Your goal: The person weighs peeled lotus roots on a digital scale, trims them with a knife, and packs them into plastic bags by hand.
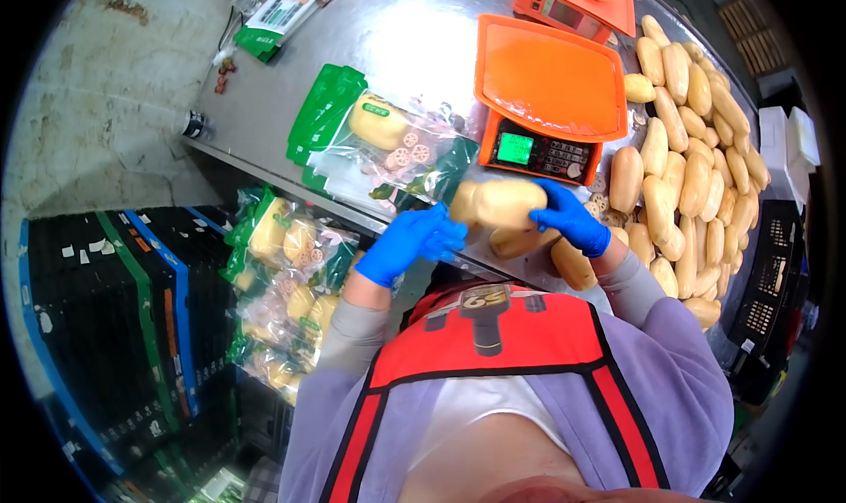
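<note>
My right hand [575, 221], in a blue glove, grips the right end of a peeled lotus root [511, 204] above the table's front edge. My left hand [416, 242], also gloved in blue, is close to the root's left end; its fingers are stretched out and a little blurred, and I see nothing held in them. More lotus roots lie below, one beneath the held one [515, 241] and another by my right wrist [573, 265]. Left of the held root, a printed plastic bag [397, 146] with a green top lies on the table.
An orange scale [551, 80] with a lit green display stands ahead, a second orange scale [573, 5] behind it. A large pile of lotus roots [696, 168] covers the right side. Filled bags [286, 300] sit lower left, beside stacked black crates [97, 327].
</note>
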Tool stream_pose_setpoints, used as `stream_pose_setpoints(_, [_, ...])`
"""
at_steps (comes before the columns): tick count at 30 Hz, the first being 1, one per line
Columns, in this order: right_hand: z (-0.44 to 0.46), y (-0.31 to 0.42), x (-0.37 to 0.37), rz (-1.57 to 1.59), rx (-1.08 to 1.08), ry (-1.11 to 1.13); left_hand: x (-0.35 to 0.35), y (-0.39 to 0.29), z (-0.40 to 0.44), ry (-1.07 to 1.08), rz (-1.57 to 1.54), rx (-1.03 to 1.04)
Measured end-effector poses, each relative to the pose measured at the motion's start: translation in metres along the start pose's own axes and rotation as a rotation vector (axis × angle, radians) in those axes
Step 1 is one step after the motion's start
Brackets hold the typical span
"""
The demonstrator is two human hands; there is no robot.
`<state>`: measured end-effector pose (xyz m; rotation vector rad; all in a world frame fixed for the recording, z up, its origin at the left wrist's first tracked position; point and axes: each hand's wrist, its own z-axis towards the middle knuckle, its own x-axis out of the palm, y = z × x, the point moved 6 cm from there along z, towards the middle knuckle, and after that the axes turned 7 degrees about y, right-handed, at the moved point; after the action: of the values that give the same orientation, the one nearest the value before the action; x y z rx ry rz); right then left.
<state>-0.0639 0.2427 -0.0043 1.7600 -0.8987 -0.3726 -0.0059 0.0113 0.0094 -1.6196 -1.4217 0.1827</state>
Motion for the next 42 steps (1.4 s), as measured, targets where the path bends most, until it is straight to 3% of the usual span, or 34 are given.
stream_pose_setpoints(1, [0.000,-0.004,-0.007,0.008,0.091,-0.073,-0.012,0.003,-0.007,-0.069,0.104,-0.106])
stream_pose_setpoints(3, [0.010,-0.003,-0.010,-0.044,0.059,-0.140,-0.029,0.017,-0.005,-0.131,0.183,-0.148])
stream_pose_setpoints(5, [0.026,0.012,-0.004,-0.183,0.008,-0.170,-0.041,0.027,0.010,-0.232,-0.009,-0.010])
stream_pose_setpoints(6, [0.038,0.006,-0.006,-0.322,-0.024,-0.210,-0.041,0.020,0.012,-0.350,0.041,0.025])
stream_pose_setpoints(10, [0.084,0.018,0.018,-0.597,-0.082,-0.202,-0.047,0.016,0.027,-0.353,0.005,0.176])
stream_pose_setpoints(13, [0.123,-0.009,0.048,-0.326,-0.056,-0.051,-0.052,0.024,0.023,-0.318,-0.047,0.229])
stream_pose_setpoints(16, [0.148,-0.019,0.094,0.484,-0.171,0.091,-0.058,0.029,0.016,-0.334,-0.037,0.179])
stream_pose_setpoints(21, [0.166,-0.024,0.119,0.427,-0.166,0.054,-0.085,0.038,0.012,-0.337,0.063,0.141])
stream_pose_setpoints(23, [0.170,-0.020,0.119,-0.046,-0.285,-0.057,-0.089,0.039,0.008,-0.336,0.010,0.075])
stream_pose_setpoints(24, [0.171,-0.022,0.120,-0.046,-0.279,-0.050,-0.091,0.043,0.010,-0.324,-0.016,0.040])
stream_pose_setpoints(26, [0.166,-0.006,0.123,-0.417,-0.515,-0.111,-0.095,0.054,0.015,-0.334,-0.067,0.059])
stream_pose_setpoints(30, [0.185,-0.022,0.121,-0.542,-0.443,-0.040,-0.099,0.060,0.018,-0.339,-0.116,0.083])
stream_pose_setpoints(32, [0.188,-0.014,0.132,-0.715,-0.339,0.187,-0.103,0.061,0.019,-0.329,-0.104,0.042])
stream_pose_setpoints(35, [0.187,-0.003,0.135,-0.897,-0.452,0.100,-0.101,0.057,0.020,-0.298,-0.010,-0.003])
stream_pose_setpoints(38, [0.190,0.000,0.136,-0.933,-0.331,0.048,-0.103,0.055,0.023,-0.344,-0.003,0.046])
stream_pose_setpoints(42, [0.199,-0.017,0.126,-0.731,-0.458,0.031,-0.107,0.059,0.023,-0.279,0.028,0.020])
